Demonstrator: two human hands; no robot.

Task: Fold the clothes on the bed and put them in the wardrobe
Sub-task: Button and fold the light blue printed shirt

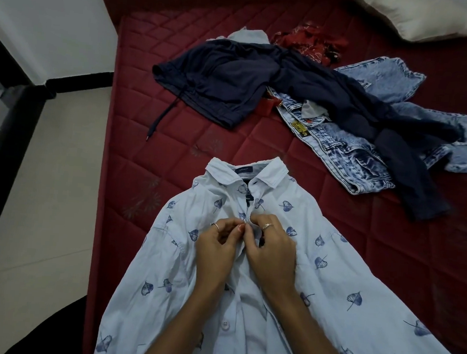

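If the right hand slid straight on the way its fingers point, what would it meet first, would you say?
The right hand points up the pale blue leaf-print shirt, so it would probably meet the shirt's collar first, then the bare maroon quilted mattress.

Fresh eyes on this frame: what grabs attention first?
First, the two hands, left and right, meeting at the front placket of the pale blue leaf-print button-up shirt spread in the near centre, pinching the fabric there. Next, the dark red quilted mattress under everything. Beyond the shirt lies a loose pile: a navy drawstring garment draped over light acid-wash denim jeans.
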